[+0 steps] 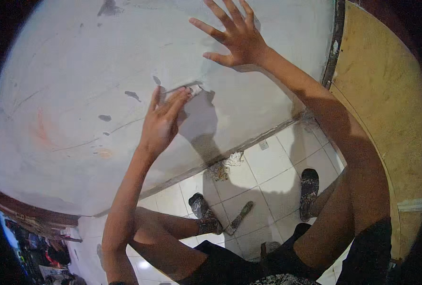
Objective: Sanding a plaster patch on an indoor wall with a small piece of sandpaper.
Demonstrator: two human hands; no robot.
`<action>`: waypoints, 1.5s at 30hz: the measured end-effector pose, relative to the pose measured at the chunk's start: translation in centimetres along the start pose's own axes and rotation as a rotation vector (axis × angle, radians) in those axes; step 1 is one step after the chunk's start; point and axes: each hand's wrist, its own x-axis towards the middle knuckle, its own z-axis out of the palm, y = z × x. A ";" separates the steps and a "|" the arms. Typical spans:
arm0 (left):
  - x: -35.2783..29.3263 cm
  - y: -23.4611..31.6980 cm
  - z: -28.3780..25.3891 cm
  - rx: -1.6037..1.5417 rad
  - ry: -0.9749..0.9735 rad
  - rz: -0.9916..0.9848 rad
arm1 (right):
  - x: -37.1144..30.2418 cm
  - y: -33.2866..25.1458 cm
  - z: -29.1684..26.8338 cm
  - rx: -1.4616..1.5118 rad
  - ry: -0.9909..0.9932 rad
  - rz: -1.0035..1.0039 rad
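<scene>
A pale wall [92, 71] with grey smudges and a long crack [118, 127] fills most of the head view. My left hand [163, 121] reaches up to it, fingers stretched and thumb apart. Its fingertips press at a small bright white patch [195, 89] beside the crack's dark edge; whether this is filler or paper I cannot tell. Further up and to the right, my right hand [241, 45] lies against the wall with its fingers spread wide, holding nothing. Both hands throw shadows on the wall.
White floor tiles [272, 178] meet the wall's base. A crumpled whitish scrap [234, 159] and brownish debris [219, 172] lie there. Between my feet is a narrow dark object [239, 217]. A yellowish board [377, 85] stands at the right; cluttered belongings [47, 247] sit lower left.
</scene>
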 end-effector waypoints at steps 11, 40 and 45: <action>-0.5 1.3 2.2 0.036 -0.087 0.014 | 0.2 -0.1 -0.2 -0.033 0.007 -0.006; -0.5 0.9 0.6 0.068 0.036 -0.039 | 0.0 0.0 -0.4 -0.071 -0.001 -0.006; -2.1 1.1 3.4 0.026 -0.136 0.058 | 0.0 0.3 0.0 -0.062 0.067 -0.032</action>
